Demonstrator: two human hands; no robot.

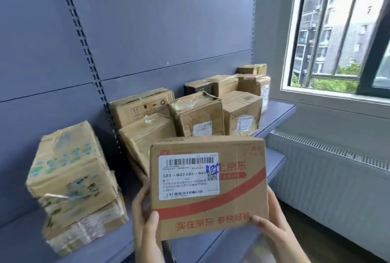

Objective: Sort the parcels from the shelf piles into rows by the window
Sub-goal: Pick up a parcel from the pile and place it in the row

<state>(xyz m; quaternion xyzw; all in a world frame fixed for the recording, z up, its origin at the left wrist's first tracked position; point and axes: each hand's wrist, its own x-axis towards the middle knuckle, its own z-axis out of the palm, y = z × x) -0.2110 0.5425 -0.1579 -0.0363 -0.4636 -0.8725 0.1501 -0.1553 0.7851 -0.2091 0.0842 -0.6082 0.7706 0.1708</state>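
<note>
Cardboard parcel [209, 186], red-printed, white label [188, 176] facing the camera, is hanging in front of the shelf [276, 113], clear of its board. Left hand [145, 227] is gripping the lower left edge, thumb on the front face. Right hand [272, 227] is gripping the lower right corner the same way. Both hands are closing round this one box, nothing else in them.

Stacked pile [71, 178] is sitting at 9 o'clock from the box. Rows of parcels [240, 110] are running from 12 toward 1 o'clock, ending near the window [337, 30] at 2 o'clock.

Judgement: the label is probably being read before placing. Doing it well:
- Supporting both lower corners and carrying the box level toward 1 o'clock.
- Passing wide of the tilted box [145, 136] at 11 o'clock; it is leaning and looks easy to topple.
- Picking the row first; bare shelf board is showing only at the window end.
- Lowering it flat, label forward, beside a neighbour rather than shoving into one.
</note>
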